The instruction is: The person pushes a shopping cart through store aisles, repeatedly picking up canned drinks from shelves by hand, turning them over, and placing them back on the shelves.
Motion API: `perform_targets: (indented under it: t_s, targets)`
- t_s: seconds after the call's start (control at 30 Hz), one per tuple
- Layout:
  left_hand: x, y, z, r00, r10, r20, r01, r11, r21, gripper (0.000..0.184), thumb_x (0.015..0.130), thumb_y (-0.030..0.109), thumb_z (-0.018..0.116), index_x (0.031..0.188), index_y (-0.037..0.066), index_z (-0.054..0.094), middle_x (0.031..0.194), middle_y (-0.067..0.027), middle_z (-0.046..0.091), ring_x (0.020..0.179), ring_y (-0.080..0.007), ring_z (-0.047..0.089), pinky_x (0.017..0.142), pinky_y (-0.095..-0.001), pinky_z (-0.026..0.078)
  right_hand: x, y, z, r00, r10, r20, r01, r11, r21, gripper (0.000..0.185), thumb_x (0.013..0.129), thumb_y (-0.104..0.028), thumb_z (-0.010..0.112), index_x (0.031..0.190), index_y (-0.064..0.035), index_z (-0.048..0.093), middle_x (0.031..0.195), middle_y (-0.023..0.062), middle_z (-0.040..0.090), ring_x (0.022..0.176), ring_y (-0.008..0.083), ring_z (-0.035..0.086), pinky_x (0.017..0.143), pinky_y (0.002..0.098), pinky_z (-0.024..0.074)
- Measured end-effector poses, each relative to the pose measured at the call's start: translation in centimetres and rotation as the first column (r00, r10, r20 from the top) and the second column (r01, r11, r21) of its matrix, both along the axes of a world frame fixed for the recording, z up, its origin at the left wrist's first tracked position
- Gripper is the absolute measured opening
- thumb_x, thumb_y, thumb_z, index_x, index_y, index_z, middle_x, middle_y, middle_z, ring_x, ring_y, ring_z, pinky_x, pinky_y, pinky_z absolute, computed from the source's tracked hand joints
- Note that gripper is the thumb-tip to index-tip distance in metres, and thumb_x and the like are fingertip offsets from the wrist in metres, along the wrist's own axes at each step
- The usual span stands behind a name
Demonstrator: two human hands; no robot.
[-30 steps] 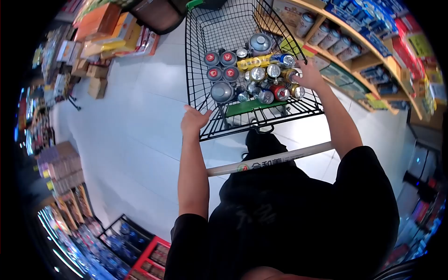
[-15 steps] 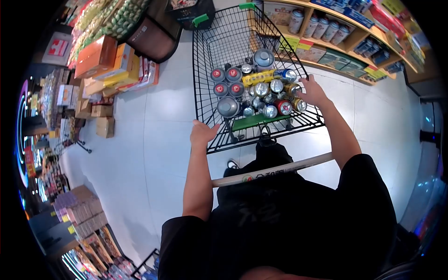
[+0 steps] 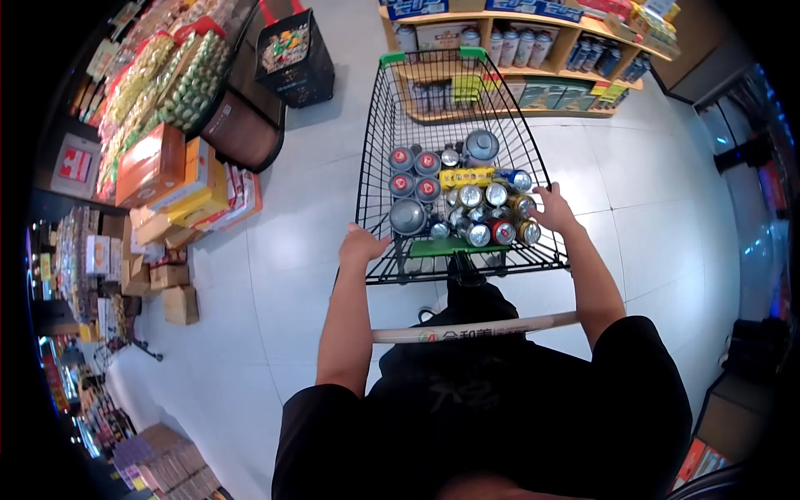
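Note:
A black wire shopping cart [image 3: 450, 271] with a pale handle bar [image 3: 483, 327] stands in front of me. My left hand [image 3: 362, 245] rests at its left rim, thumb and fingers apart. At the right rim is my right hand [image 3: 553, 208], fingers also apart, beside the cans. Both forearms lie across the handle. Inside the cart are several grey canisters with red caps [image 3: 414, 173], a round-topped grey container [image 3: 407, 216], another one [image 3: 482, 147] farther forward, a yellow pack [image 3: 467, 177], a blue can [image 3: 513, 179] and several silver-topped cans [image 3: 483, 212].
Wooden shelves [image 3: 562, 58] with cans and boxes stand ahead. On the left are stacked cartons [image 3: 150, 167], bagged goods [image 3: 179, 83] and a black bin [image 3: 296, 75]. Pale floor tiles [image 3: 308, 333] surround the cart. Stacked packs [image 3: 167, 462] sit at the lower left.
The view has turned right; the shelves now lie ahead of the cart instead of along its right side. The cart appears lower in view. My hands remain at its rims.

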State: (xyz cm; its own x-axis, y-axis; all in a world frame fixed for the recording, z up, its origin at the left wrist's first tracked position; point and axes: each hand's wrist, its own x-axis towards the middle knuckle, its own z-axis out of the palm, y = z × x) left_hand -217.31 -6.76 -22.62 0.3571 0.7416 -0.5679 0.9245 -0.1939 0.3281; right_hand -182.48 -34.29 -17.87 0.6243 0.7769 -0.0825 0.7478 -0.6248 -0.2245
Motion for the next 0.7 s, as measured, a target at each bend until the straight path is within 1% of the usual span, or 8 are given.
perform_targets:
  t_s: [0.1, 0.23, 0.27, 0.43, 0.47, 0.53, 0.63, 0.7]
  targets:
    - [-0.6, 1.0, 0.5, 0.997, -0.073, 0.018, 0.073, 0.997, 0.014, 0.092, 0.073, 0.053, 0.076, 0.124, -0.009, 0.033, 0.118, -0.0238, 0.063, 0.11, -0.0328, 0.062, 0.092, -0.0381, 0.051, -2.9, -1.7, 0.2, 0.991, -0.122, -0.06, 0.125, 0.991, 0.044, 0.054, 0.078, -0.029, 0.073, 0.124, -0.0079, 0.055, 0.12, 0.0241, 0.047, 0.095, 0.0406, 0.063, 0.084, 0.0448, 0.0533]
    - [0.5, 3.1, 1.3, 0.981, -0.195, 0.009, 0.194, 0.98, 0.052, 0.091, 0.074, 0.05, 0.077, 0.128, -0.007, 0.032, 0.119, -0.0215, 0.063, 0.112, -0.0315, 0.062, 0.092, -0.0378, 0.05, -6.0, -2.9, 0.2, 0.959, -0.282, -0.034, 0.283, 0.958, 0.05, 0.05, 0.081, -0.032, 0.073, 0.121, -0.009, 0.055, 0.119, 0.0232, 0.048, 0.094, 0.0414, 0.063, 0.082, 0.0455, 0.0531]
    - [-1.4, 3.4, 0.4, 0.979, -0.204, 0.026, 0.202, 0.976, 0.08, 0.091, 0.074, 0.05, 0.077, 0.129, -0.007, 0.032, 0.119, -0.0212, 0.063, 0.112, -0.0314, 0.062, 0.093, -0.0377, 0.05, -8.5, -3.3, -1.4, 0.953, -0.301, -0.016, 0.301, 0.949, 0.098, 0.047, 0.081, -0.031, 0.073, 0.119, -0.0091, 0.056, 0.118, 0.0227, 0.048, 0.094, 0.0418, 0.063, 0.082, 0.0457, 0.0531]
    - [2.3, 4.6, 2.0, 0.939, -0.344, 0.005, 0.342, 0.935, 0.096, 0.097, 0.076, 0.049, 0.076, 0.137, -0.009, 0.028, 0.125, -0.0214, 0.06, 0.116, -0.0307, 0.06, 0.095, -0.0367, 0.048, -9.5, -5.7, -0.2, 0.887, -0.458, -0.051, 0.461, 0.881, 0.108, 0.042, 0.079, -0.027, 0.072, 0.114, -0.0087, 0.059, 0.114, 0.022, 0.051, 0.094, 0.0417, 0.063, 0.083, 0.0458, 0.0524]
    - [3.2, 5.3, 2.5, 0.93, -0.368, 0.008, 0.366, 0.927, 0.087, 0.098, 0.076, 0.049, 0.076, 0.137, -0.009, 0.027, 0.125, -0.0218, 0.06, 0.116, -0.0309, 0.06, 0.096, -0.0366, 0.048, -9.8, -5.9, -0.3, 0.877, -0.478, -0.037, 0.479, 0.87, 0.116, 0.039, 0.082, -0.026, 0.071, 0.114, -0.0085, 0.058, 0.114, 0.0211, 0.05, 0.09, 0.0387, 0.063, 0.081, 0.0442, 0.0521]
    - [3.0, 9.4, 1.2, 0.91, -0.414, 0.017, 0.411, 0.907, 0.089, 0.1, 0.075, 0.05, 0.076, 0.139, -0.01, 0.026, 0.125, -0.0227, 0.06, 0.116, -0.0314, 0.06, 0.096, -0.0365, 0.048, -12.0, -2.8, -2.2, 0.851, -0.523, -0.047, 0.524, 0.837, 0.158, 0.042, 0.08, -0.028, 0.071, 0.115, -0.009, 0.058, 0.116, 0.0218, 0.05, 0.094, 0.0405, 0.062, 0.084, 0.0454, 0.0514]
    - [8.2, 13.2, -1.2, 0.794, -0.605, -0.055, 0.607, 0.788, 0.101, 0.103, 0.075, 0.051, 0.075, 0.139, -0.012, 0.024, 0.124, -0.0245, 0.06, 0.114, -0.0331, 0.06, 0.095, -0.0371, 0.048, -11.0, -1.8, -2.8, 0.801, -0.598, -0.035, 0.598, 0.794, 0.105, 0.047, 0.08, -0.033, 0.071, 0.118, -0.0095, 0.057, 0.122, 0.0245, 0.047, 0.103, 0.0433, 0.06, 0.089, 0.0456, 0.0498]
    - [11.4, 15.7, -3.2, 0.746, -0.664, -0.046, 0.665, 0.739, 0.112, 0.103, 0.076, 0.051, 0.075, 0.137, -0.015, 0.023, 0.123, -0.0263, 0.06, 0.112, -0.0351, 0.061, 0.095, -0.0377, 0.049, -10.5, -0.6, -3.7, 0.775, -0.63, -0.043, 0.63, 0.767, 0.12, 0.05, 0.078, -0.033, 0.071, 0.118, -0.0061, 0.058, 0.117, 0.024, 0.049, 0.099, 0.0434, 0.061, 0.086, 0.0465, 0.0513]
